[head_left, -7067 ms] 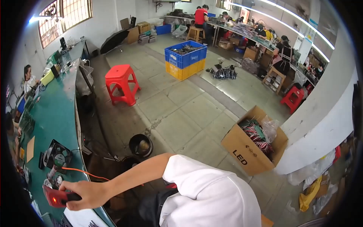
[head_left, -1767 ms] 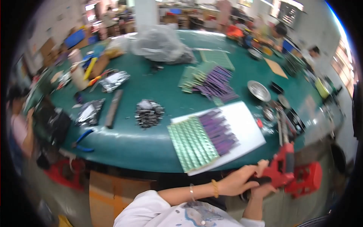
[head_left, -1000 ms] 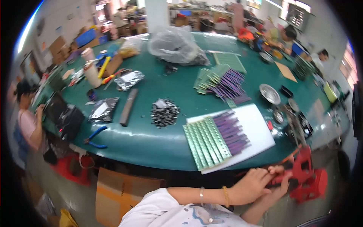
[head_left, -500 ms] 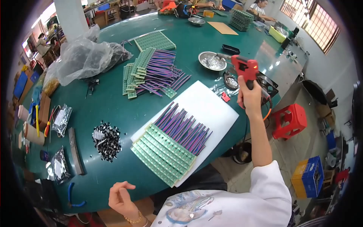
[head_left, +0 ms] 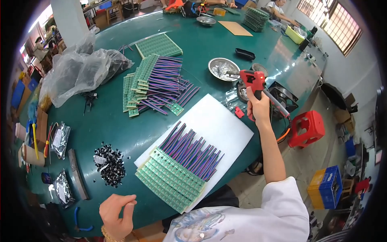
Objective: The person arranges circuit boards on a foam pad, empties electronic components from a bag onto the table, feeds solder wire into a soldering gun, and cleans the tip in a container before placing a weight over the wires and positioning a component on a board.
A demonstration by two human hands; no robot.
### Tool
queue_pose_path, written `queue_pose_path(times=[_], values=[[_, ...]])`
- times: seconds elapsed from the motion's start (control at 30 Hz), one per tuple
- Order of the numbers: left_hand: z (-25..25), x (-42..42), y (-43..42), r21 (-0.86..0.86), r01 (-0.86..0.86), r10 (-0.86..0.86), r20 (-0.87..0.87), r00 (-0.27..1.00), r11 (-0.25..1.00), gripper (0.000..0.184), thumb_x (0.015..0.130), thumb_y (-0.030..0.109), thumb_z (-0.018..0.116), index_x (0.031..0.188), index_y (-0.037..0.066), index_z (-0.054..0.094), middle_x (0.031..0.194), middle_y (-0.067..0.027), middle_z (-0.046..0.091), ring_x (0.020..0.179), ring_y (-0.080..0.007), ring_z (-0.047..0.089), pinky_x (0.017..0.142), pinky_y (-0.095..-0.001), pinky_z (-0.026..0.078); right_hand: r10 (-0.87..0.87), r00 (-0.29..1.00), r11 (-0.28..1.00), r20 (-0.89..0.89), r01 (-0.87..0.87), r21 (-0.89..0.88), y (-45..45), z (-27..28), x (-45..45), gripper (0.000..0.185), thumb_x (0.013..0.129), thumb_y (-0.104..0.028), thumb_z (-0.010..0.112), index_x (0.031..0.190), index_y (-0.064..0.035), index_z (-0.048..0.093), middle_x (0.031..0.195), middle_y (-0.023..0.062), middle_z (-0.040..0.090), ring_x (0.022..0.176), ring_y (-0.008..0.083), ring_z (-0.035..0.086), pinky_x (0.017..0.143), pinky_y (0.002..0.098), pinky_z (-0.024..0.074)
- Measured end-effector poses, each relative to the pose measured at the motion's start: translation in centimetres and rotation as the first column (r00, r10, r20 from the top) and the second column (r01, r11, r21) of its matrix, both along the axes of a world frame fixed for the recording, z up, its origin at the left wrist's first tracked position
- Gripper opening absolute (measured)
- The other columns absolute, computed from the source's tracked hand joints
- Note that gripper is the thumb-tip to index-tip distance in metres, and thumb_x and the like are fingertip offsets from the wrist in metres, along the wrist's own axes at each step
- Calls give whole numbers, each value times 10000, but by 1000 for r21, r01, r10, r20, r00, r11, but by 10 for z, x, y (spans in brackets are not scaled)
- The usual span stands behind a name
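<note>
My right hand is wrapped round the dark handle of a red soldering gun. The gun's tip points into a metal bowl of silvery bits. Low at the left, my left hand hovers near the table edge, fingers curled and thumb apart from the index finger, with nothing between them. Between the hands, green circuit strips with purple and black wires lie on a white foam sheet. A pile of small black parts sits above my left hand.
More wired boards and a clear plastic bag lie farther back. A fan and a red block are at the right. Blue pliers and a grey bar lie left. A red stool stands beside the table.
The view has swung to the worktable. My hands, earlier together at the gun, are apart. Since half a second ago, the gun has moved slightly left and down, its tip now inside the bowl.
</note>
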State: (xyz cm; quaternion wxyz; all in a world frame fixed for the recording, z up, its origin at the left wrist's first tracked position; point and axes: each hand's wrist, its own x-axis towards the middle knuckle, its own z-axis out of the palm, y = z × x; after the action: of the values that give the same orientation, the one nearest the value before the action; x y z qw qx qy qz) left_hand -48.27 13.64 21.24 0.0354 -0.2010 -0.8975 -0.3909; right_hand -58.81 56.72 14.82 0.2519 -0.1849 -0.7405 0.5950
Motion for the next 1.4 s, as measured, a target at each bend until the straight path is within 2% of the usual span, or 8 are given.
queue_pose_path(times=[0.1, 0.47, 0.67, 0.73, 0.9, 1.1, 1.23, 1.4], values=[[3, -30, 21, -58, 238, -243, -90, 966, 970, 100, 752, -26, 611, 841, 6, 643, 677, -111, 612, 554, -245, 573, 508, -318, 441, -14, 1000, 1000, 17, 13, 27, 1, 0, 0, 324, 865, -334, 621, 759, -48, 512, 474, -2, 435, 339, 82, 400, 336, 231, 309], [-2, -139, 132, 46, 408, -411, 96, 907, 912, 181, 837, 141, 579, 951, 9, 627, 847, -143, 643, 718, -255, 631, 644, -341, 488, -9, 990, 994, 143, -7, 111, 3, 14, 5, 318, 829, -321, 654, 878, -18, 570, 486, 4, 462, 350, 99, 424, 350, 267, 326], [-54, -246, 250, 56, 183, -190, 168, 967, 981, 324, 862, 245, 545, 961, -55, 615, 922, -195, 656, 814, -295, 660, 743, -353, 519, -67, 991, 983, 117, 46, 180, -7, 25, 14, 298, 795, -277, 673, 925, -18, 600, 532, 17, 488, 398, 102, 445, 376, 278, 330], [-58, -262, 287, 112, 24, -76, 497, 864, 993, 350, 857, 234, 542, 927, -103, 606, 823, -216, 660, 717, -279, 679, 602, -345, 550, -37, 999, 976, 24, 31, 213, -12, 19, 16, 261, 855, -265, 629, 787, -28, 543, 459, -3, 445, 321, 81, 403, 316, 236, 282], [-91, -284, 343, 359, -193, -92, 644, 760, 913, 276, 841, 113, 537, 931, -145, 569, 806, -199, 651, 634, -261, 672, 464, -327, 567, -31, 999, 999, -40, 31, -16, -16, 17, 29, 303, 876, -286, 616, 738, -49, 486, 473, 8, 449, 343, 88, 422, 327, 230, 312], [-81, -278, 305, 511, -135, -156, 487, 859, 849, 133, 774, 27, 537, 803, -102, 551, 757, -212, 636, 587, -288, 670, 487, -348, 572, 26, 978, 974, -208, -72, -217, -17, 16, 52, 298, 900, -262, 586, 736, -52, 453, 464, 11, 457, 312, 93, 399, 298, 227, 261], [-32, -232, 218, 555, -55, -299, 525, 797, 830, 125, 842, 41, 560, 804, -64, 504, 754, -172, 609, 637, -252, 668, 522, -299, 584, 184, 942, 871, -279, -288, -397, -23, 29, 82, 424, 943, -301, 492, 1148, 70, 490, 503, 21, 411, 373, 106, 400, 373, 245, 333], [0, -168, 144, 519, -63, -264, 532, 805, 852, 154, 865, 113, 585, 812, -15, 516, 768, -105, 603, 659, -181, 646, 579, -272, 577, 394, 882, 784, -260, -470, -405, -32, 24, 108, 560, 943, -443, 407, 1159, 73, 421, 458, 6, 343, 312, 102, 331, 329, 253, 310]])
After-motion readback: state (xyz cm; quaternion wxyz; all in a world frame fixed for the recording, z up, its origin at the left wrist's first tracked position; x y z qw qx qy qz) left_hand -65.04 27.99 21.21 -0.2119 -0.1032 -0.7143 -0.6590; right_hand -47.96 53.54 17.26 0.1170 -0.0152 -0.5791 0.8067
